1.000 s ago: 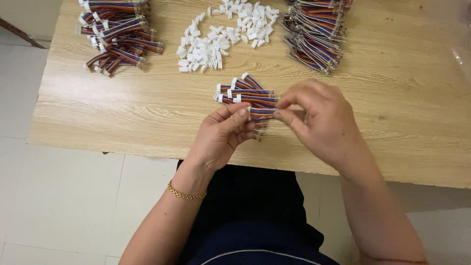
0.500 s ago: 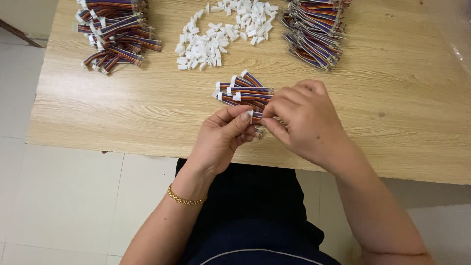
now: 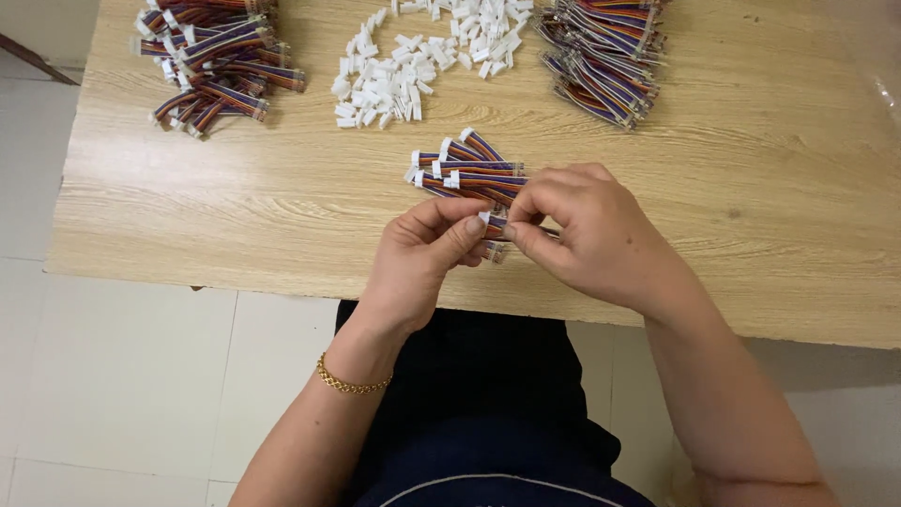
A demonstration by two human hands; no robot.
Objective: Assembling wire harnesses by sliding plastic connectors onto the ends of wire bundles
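Observation:
My left hand [image 3: 427, 249] and my right hand [image 3: 587, 235] meet fingertip to fingertip over the front of the wooden table [image 3: 770, 235]. Between the pinched fingers is a small white connector on a short multicoloured wire harness [image 3: 495, 225], mostly hidden by the fingers. Just beyond my hands lies a small pile of finished wire harnesses [image 3: 469, 169] with white plugs on their left ends.
A heap of loose white connector housings [image 3: 413, 56] lies at the back centre. A large pile of coloured wire harnesses [image 3: 211, 61] sits at the back left, another bundle of wires [image 3: 601, 52] at the back right. White floor tiles [image 3: 122, 376] show below the table edge.
My right hand has shifted left and closed in on the left hand, so both now pinch the same connector. The piles have not moved.

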